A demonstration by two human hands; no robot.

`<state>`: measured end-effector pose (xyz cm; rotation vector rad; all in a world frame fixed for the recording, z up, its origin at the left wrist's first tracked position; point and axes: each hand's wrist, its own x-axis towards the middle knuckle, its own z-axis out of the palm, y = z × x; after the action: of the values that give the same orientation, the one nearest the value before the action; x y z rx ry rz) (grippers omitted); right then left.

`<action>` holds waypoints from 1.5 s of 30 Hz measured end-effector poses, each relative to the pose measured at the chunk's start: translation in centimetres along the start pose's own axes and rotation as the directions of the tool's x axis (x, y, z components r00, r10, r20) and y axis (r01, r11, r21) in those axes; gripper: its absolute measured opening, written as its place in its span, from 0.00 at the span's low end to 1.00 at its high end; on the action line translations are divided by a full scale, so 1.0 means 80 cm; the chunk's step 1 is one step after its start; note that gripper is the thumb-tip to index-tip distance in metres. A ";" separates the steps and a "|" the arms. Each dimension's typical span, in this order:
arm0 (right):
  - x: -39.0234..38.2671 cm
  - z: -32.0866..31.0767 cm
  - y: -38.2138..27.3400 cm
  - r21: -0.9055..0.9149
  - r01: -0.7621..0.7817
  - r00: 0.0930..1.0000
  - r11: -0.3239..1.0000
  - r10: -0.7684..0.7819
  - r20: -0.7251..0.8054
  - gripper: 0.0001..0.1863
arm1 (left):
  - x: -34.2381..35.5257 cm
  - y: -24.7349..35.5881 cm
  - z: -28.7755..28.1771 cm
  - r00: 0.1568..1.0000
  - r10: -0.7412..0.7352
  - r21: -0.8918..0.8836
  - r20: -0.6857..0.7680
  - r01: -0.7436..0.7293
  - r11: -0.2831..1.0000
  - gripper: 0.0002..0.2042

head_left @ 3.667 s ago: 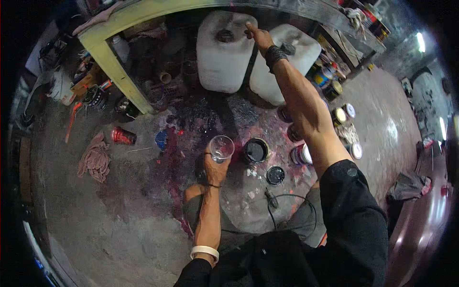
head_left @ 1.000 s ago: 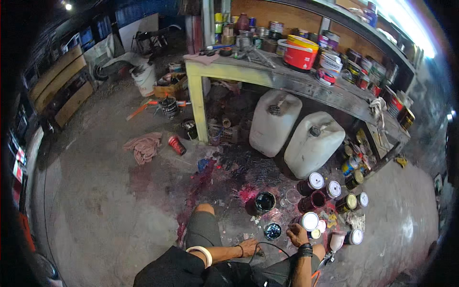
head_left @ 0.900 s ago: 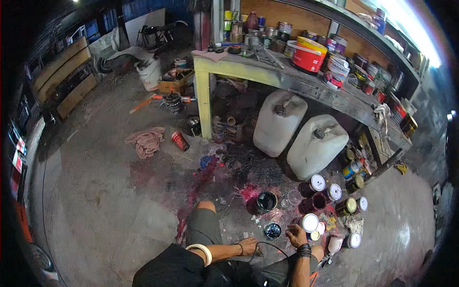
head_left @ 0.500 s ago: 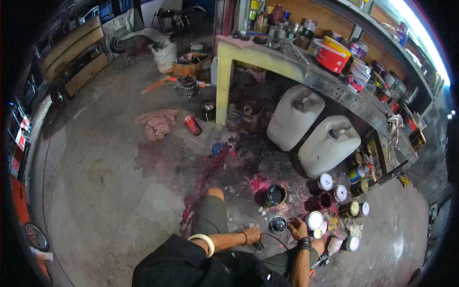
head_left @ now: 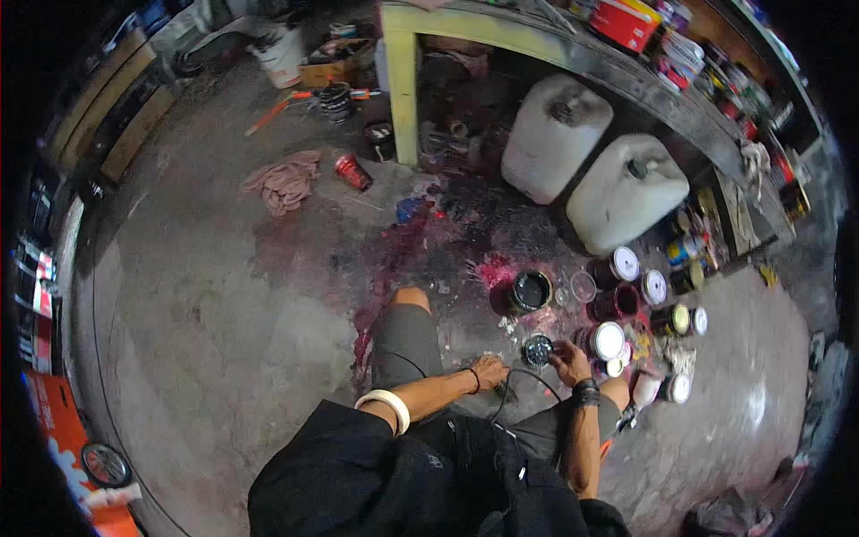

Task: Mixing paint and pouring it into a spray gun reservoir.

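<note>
My left hand is down between my knees beside a black cable, fingers curled round something too small to make out. My right hand has its curled fingers at the right side of a small open tin with a dark, glossy top; whether it grips anything is hidden. A larger open can of black paint stands above that tin, near a clear plastic cup. Right of my right hand are several lidded cans and a spray gun with a pale cup.
Two white jerrycans stand beneath a yellow-legged bench loaded with tins. A crumpled pink cloth and a red cup lie to the left. An open dark-red can is among the cans. A black bucket is by the leg.
The clear cup held in my left hand earlier now sits on the floor. My right hand has dropped from near the jerrycans to the small tin. The view has shifted downward lately.
</note>
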<state>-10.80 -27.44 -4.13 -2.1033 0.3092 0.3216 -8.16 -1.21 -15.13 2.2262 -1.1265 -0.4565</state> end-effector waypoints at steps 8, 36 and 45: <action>-0.001 0.000 0.010 -0.235 -0.004 1.000 0.972 0.005 0.005 0.23 | -0.004 0.009 -0.023 0.995 0.045 -0.133 0.087 -0.033 0.991 0.11; 0.000 0.007 0.021 -0.428 -0.128 0.982 0.894 0.174 0.069 0.18 | -0.002 0.016 -0.007 0.915 0.268 0.247 0.302 -0.346 0.905 0.16; -0.004 -0.005 0.018 -0.379 -0.062 0.989 0.923 0.109 0.103 0.17 | -0.002 0.026 -0.013 0.911 0.338 0.220 0.235 -0.389 0.895 0.14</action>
<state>-11.54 -28.47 -4.92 -2.4363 0.2843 0.6003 -8.96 -1.69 -12.99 2.1459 -1.7593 -0.3824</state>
